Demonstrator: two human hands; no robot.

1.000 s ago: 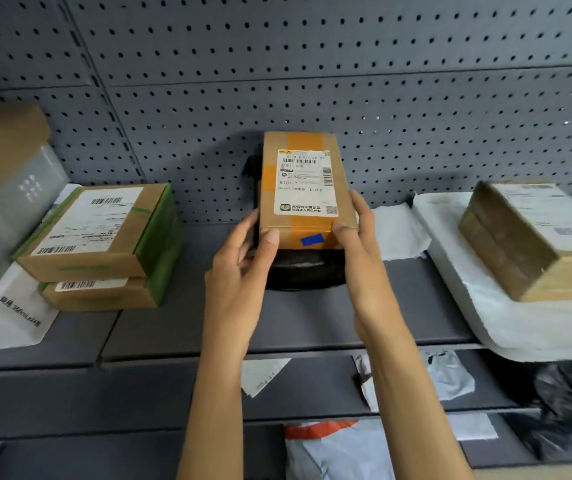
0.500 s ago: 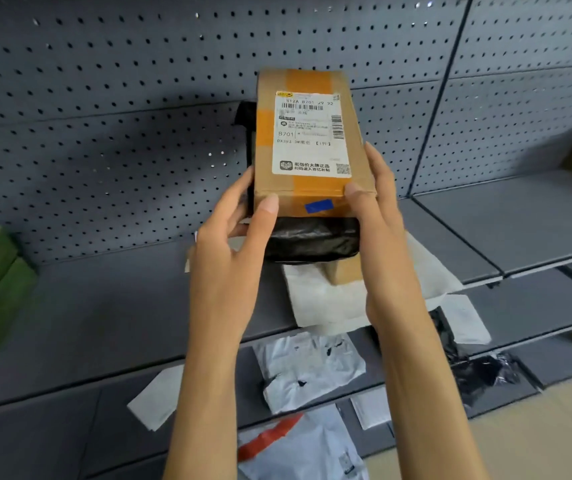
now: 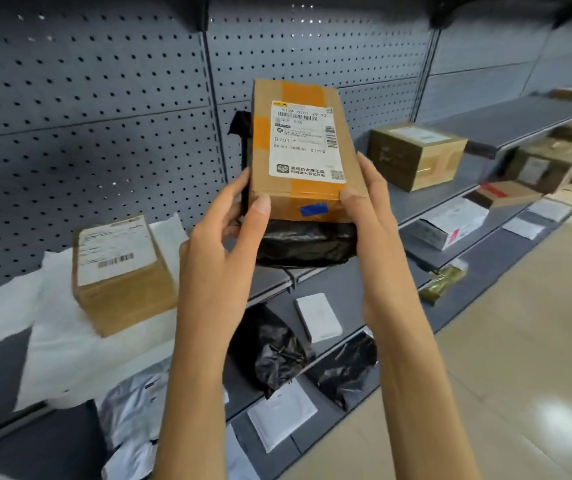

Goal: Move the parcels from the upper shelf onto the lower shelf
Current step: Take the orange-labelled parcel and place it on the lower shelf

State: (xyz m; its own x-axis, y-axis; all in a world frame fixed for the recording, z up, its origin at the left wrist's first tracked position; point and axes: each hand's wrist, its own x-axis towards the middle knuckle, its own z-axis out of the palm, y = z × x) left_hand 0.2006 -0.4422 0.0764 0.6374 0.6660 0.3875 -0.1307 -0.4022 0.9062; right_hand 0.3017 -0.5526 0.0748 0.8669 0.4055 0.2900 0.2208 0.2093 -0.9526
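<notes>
At the far left, a brown cardboard box (image 3: pixel 123 271) with a barcode label lies on white padded mailers (image 3: pixel 66 344) spread over the upper shelf (image 3: pixel 267 282). Next comes the left hand (image 3: pixel 222 244), thumb pressed on the near left corner of a tall cardboard parcel (image 3: pixel 303 150) with orange tape, a white shipping label and a small blue sticker. That parcel is held in the air in front of the grey pegboard wall (image 3: pixel 87 133), above the shelf edge, stacked on a black plastic-wrapped parcel (image 3: pixel 307 242) carried with it. The right hand (image 3: pixel 378 230) clamps the stack from the other side, thumb on the cardboard's near right corner. Below, the lower shelf (image 3: pixel 350 292) holds crumpled black bags (image 3: pixel 277 348) and a white envelope (image 3: pixel 319 317). Farther right, a taped brown box (image 3: pixel 416 155) sits on the upper shelf.
</notes>
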